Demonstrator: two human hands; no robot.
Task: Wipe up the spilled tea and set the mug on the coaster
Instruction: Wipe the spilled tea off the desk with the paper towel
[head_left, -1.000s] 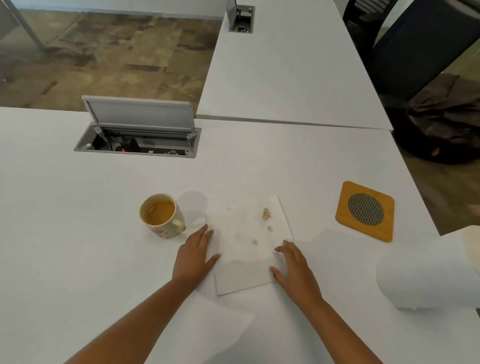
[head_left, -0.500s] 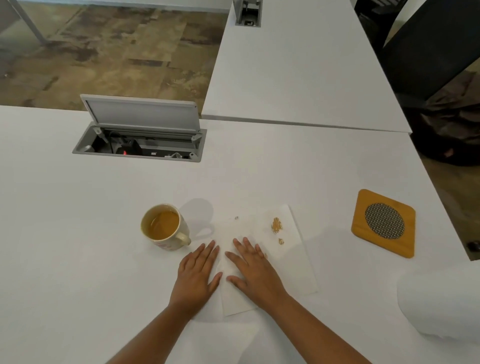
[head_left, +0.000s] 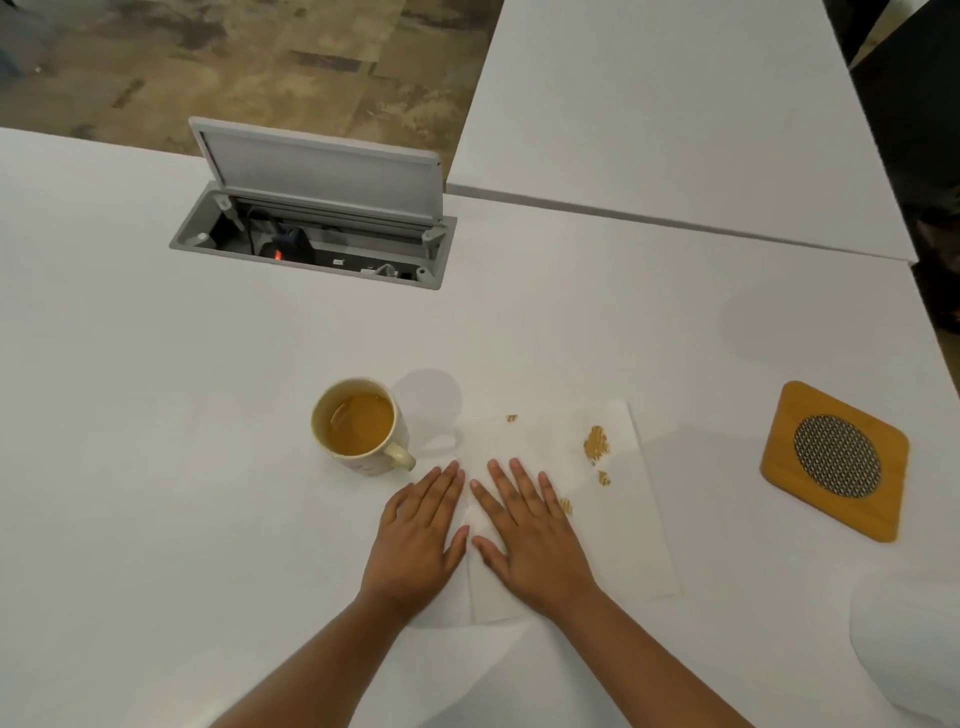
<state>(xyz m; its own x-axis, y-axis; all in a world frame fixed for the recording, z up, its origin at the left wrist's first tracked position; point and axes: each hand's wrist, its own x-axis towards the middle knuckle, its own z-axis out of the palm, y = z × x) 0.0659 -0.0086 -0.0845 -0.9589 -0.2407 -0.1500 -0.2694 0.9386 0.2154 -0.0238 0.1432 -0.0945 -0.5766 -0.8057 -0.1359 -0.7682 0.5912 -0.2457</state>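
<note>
A white paper towel (head_left: 613, 540) lies flat on the white table (head_left: 156, 467), with brown tea stains (head_left: 596, 442) soaked through near its far right corner. My right hand (head_left: 530, 540) presses flat on the towel's left half, fingers spread. Beside it my left hand (head_left: 421, 535) rests flat on the towel's left edge, thumbs almost touching. A cream mug (head_left: 361, 426) full of tea stands upright just beyond my left hand, handle toward me. The square wooden coaster (head_left: 836, 460) with a round mesh centre lies to the right, bare.
An open grey cable box (head_left: 311, 234) is sunk into the table at the back. A white paper towel roll (head_left: 909, 649) sits at the near right edge. A second white table (head_left: 675, 104) adjoins at the back right; dark chairs beyond it.
My right hand slid left across the towel from its right edge to beside my left hand. New tea stains have soaked through the towel. The camera has moved closer.
</note>
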